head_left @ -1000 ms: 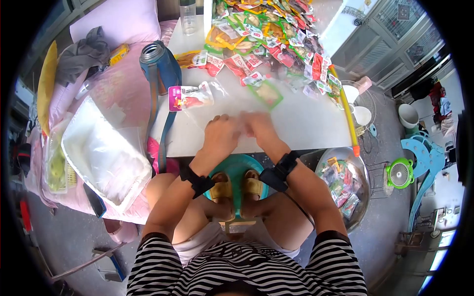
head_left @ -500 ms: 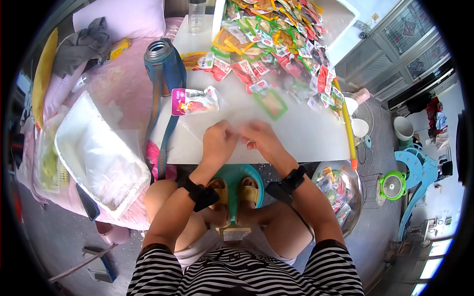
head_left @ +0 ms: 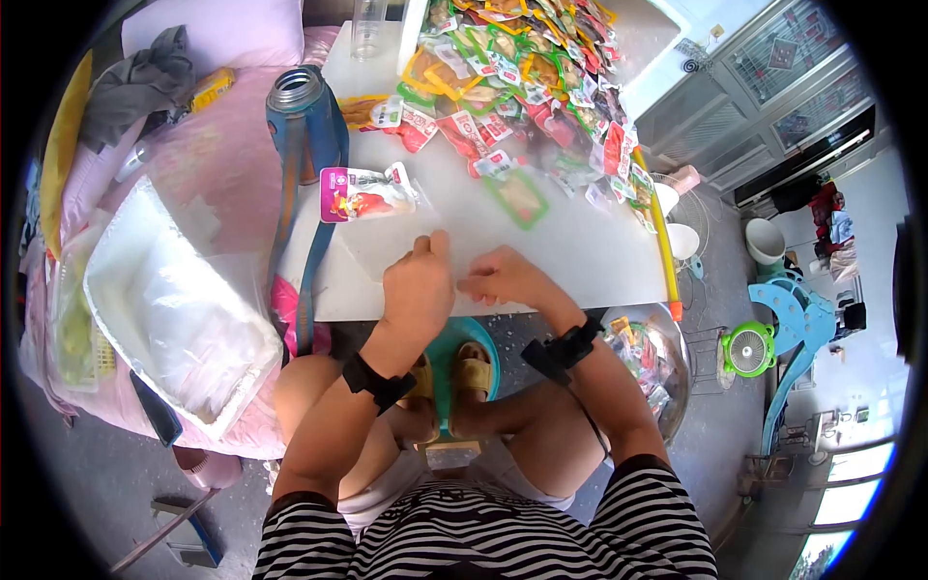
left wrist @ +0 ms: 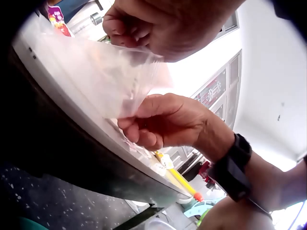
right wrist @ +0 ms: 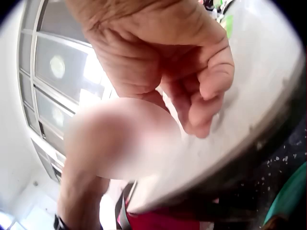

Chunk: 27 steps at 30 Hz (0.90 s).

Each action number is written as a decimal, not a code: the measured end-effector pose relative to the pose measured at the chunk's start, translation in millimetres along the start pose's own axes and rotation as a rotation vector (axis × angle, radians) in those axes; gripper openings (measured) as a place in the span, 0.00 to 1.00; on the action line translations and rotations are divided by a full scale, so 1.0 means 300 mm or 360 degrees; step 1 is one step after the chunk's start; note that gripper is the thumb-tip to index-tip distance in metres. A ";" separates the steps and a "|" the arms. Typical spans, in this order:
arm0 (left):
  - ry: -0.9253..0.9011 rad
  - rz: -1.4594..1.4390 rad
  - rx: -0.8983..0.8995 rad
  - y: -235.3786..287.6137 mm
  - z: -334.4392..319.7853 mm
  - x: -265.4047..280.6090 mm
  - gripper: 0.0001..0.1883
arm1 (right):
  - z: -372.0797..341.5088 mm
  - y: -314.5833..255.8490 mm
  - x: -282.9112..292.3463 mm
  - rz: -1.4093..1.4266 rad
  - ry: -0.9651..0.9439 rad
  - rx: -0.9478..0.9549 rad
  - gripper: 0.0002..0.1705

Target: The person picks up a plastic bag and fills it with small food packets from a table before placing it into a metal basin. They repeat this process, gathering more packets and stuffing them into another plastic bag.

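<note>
A clear plastic bag is stretched between both hands above the front of the white table. My left hand grips its upper edge with curled fingers. Thumb and fingers of my right hand pinch the opposite edge, lower down in the left wrist view. The bag's film blurs part of the right wrist view and barely shows from the head. Left of the hands lies a magenta and white snack packet. A green-edged packet lies beyond the right hand.
A heap of snack packets spills from a white box at the back. A blue bottle stands at the table's left, a yellow rod along its right edge. A foam box sits left, a metal basin of packets lower right.
The hands have drawn slightly apart and come nearer the table's front edge. The right hand has turned, its fingers now pointing left. The packets on the table stay put.
</note>
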<state>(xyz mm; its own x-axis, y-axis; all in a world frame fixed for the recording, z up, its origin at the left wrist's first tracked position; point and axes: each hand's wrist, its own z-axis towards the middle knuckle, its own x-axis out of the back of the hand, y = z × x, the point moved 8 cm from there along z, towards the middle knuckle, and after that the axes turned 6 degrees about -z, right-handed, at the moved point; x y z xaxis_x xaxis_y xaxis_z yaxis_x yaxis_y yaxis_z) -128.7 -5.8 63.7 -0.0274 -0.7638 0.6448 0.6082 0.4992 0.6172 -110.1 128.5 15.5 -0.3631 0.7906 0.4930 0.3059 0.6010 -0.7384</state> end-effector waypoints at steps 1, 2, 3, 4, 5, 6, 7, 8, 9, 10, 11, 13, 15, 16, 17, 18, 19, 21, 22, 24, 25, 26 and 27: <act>-0.0084 0.0035 0.0006 -0.003 -0.009 -0.026 0.10 | -0.001 0.000 0.029 -0.0045 -0.0098 -0.0007 0.13; -0.0166 0.0075 0.0018 -0.009 -0.020 -0.045 0.10 | 0.003 0.019 0.103 0.0025 0.0054 -0.0017 0.14; -0.0212 0.0082 -0.0001 -0.004 -0.027 -0.057 0.11 | 0.012 0.046 0.181 0.0097 0.0205 -0.0023 0.15; -0.0258 0.0087 -0.0023 0.006 -0.033 -0.070 0.11 | 0.027 0.080 0.276 -0.0011 0.0497 -0.0063 0.18; -0.0308 0.0090 -0.0049 0.016 -0.041 -0.083 0.11 | 0.041 0.113 0.366 -0.0262 0.0775 -0.0102 0.21; -0.0333 0.0082 -0.0042 0.020 -0.048 -0.089 0.11 | 0.065 0.141 0.413 -0.0523 0.0926 -0.0099 0.24; -0.0357 0.0074 -0.0040 0.026 -0.051 -0.095 0.12 | 0.088 0.170 0.451 -0.0785 0.1080 -0.0097 0.28; -0.0381 0.0066 -0.0041 0.031 -0.053 -0.099 0.12 | 0.104 0.203 0.470 -0.1050 0.1233 -0.0096 0.32; -0.0401 0.0065 -0.0029 0.031 -0.057 -0.098 0.12 | 0.121 0.256 0.459 -0.1034 0.1330 -0.0050 0.36; -0.0419 0.0065 -0.0024 0.030 -0.059 -0.095 0.11 | 0.180 0.323 0.441 -0.1263 0.1392 -0.0013 0.36; -0.0440 0.0060 -0.0027 0.033 -0.057 -0.095 0.11 | 0.253 0.398 0.426 -0.1495 0.1455 0.0014 0.36; -0.0331 0.0070 -0.0022 0.043 -0.047 -0.068 0.11 | 0.324 0.453 0.418 -0.1657 0.1476 0.0065 0.37; -0.0228 0.0064 -0.0038 0.058 -0.038 -0.035 0.10 | 0.325 0.430 0.418 -0.1426 0.1457 0.0053 0.37; -0.0169 0.0053 -0.0053 0.065 -0.029 -0.015 0.10 | 0.303 0.396 0.420 -0.1271 0.1476 0.0013 0.37; -0.0109 0.0042 -0.0064 0.065 -0.020 -0.001 0.09 | 0.188 0.256 0.410 -0.1036 0.1522 -0.0095 0.37; -0.0108 0.0069 -0.0080 0.059 -0.015 -0.002 0.08 | 0.112 0.195 0.410 -0.0797 0.1556 -0.0199 0.37; -0.0107 0.0096 -0.0087 0.049 -0.014 -0.005 0.08 | 0.114 0.218 0.417 -0.0780 0.1505 -0.0153 0.36; -0.0068 0.0109 -0.0098 0.045 -0.010 0.001 0.07 | 0.119 0.281 0.443 -0.0753 0.1386 -0.0052 0.35; -0.0030 0.0098 -0.0104 0.047 -0.002 0.012 0.06 | 0.109 0.312 0.456 -0.0500 0.1281 -0.0065 0.33; 0.0011 0.0101 -0.0106 0.041 0.003 0.024 0.06 | 0.081 0.351 0.453 0.0005 0.1047 -0.0089 0.28; 0.0013 0.0112 -0.0108 0.035 0.005 0.024 0.06 | 0.033 0.316 0.439 0.0281 0.1044 -0.0009 0.26; 0.0017 0.0122 -0.0112 0.031 0.005 0.023 0.06 | -0.039 0.256 0.416 0.0555 0.1039 0.0073 0.23; 0.0000 0.0119 -0.0121 0.031 0.002 0.017 0.06 | -0.083 0.227 0.403 0.0827 0.1031 0.0155 0.21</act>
<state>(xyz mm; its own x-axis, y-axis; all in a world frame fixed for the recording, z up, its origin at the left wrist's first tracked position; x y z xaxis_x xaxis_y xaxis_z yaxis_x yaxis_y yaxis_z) -123.6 -4.7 73.0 0.0203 -0.7255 0.6880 0.6668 0.5226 0.5314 -111.3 267.9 36.3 0.3900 0.8933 0.2236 0.2063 0.1519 -0.9666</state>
